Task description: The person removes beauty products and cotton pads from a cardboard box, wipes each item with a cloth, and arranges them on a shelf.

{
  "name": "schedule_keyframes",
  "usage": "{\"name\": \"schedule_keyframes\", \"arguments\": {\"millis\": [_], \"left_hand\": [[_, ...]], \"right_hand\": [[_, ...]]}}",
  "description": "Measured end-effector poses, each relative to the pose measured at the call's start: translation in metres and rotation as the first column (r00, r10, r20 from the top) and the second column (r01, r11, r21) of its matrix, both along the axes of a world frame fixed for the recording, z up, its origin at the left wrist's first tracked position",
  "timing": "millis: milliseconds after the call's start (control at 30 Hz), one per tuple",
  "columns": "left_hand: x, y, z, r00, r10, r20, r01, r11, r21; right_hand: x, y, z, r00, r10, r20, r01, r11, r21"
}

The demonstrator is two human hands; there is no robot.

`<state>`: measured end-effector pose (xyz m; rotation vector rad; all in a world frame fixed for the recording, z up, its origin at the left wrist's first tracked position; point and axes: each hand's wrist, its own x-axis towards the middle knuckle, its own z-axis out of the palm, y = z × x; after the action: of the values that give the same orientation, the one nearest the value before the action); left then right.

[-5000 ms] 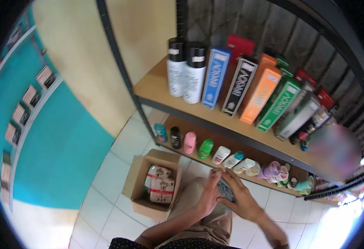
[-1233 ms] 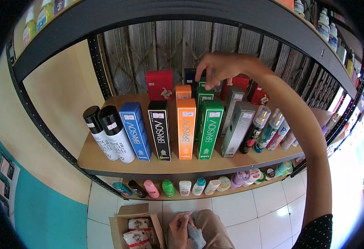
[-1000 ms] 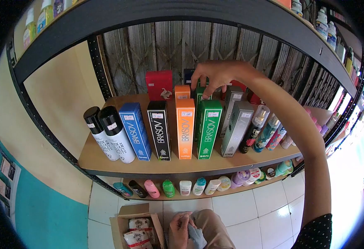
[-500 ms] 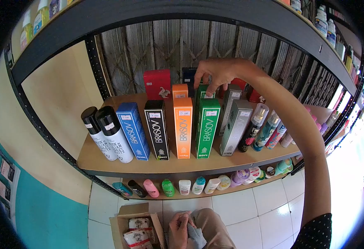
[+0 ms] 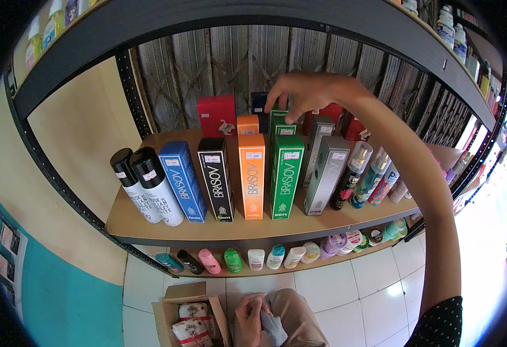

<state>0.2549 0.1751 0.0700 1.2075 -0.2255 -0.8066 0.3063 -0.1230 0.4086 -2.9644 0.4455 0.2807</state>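
Observation:
My right hand [image 5: 317,95] reaches over the shelf. Its thumb and fingers close around the top of a green box [image 5: 286,130] behind the front green Brasov box [image 5: 287,179]. Beside these stand an orange Brasov box [image 5: 252,185] on the left and a grey box [image 5: 326,179] on the right. Low in view, my left hand [image 5: 249,318] is closed on a crumpled grey cloth [image 5: 274,329] near my knee. The lower part of the gripped box is hidden behind the front one.
Black Brasov box [image 5: 216,179], blue box [image 5: 182,182] and two black-capped cans [image 5: 158,191] line the shelf's left. Spray bottles [image 5: 352,176] stand right. Behind are red boxes [image 5: 216,115]. An open carton [image 5: 166,321] holds wrapped packs. A shelf beam [image 5: 230,13] crosses above.
My right hand has shifted slightly up and left, and the green box in its fingers sits a little higher. My left hand stays on the cloth.

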Motion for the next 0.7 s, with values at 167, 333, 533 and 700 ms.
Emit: {"name": "schedule_keyframes", "arguments": {"millis": [167,333,533,700], "left_hand": [[0.001,0.001,-0.010,0.999,0.004,0.051,-0.003,1.000,-0.025],[0.001,0.000,0.011,0.999,-0.038,0.026,0.040,0.997,-0.069],[0.001,0.002,0.013,0.998,-0.028,0.048,0.032,0.995,-0.096],[0.001,0.002,0.018,0.998,-0.043,0.039,0.045,0.997,-0.062]], "right_hand": [[-0.021,0.023,0.006,0.956,0.204,0.211,-0.204,0.979,-0.021],[-0.036,0.044,-0.012,0.955,0.248,0.162,-0.231,0.966,-0.118],[-0.039,0.042,-0.013,0.960,0.242,0.138,-0.221,0.964,-0.148],[-0.040,0.038,-0.010,0.966,0.232,0.115,-0.212,0.963,-0.169]]}}
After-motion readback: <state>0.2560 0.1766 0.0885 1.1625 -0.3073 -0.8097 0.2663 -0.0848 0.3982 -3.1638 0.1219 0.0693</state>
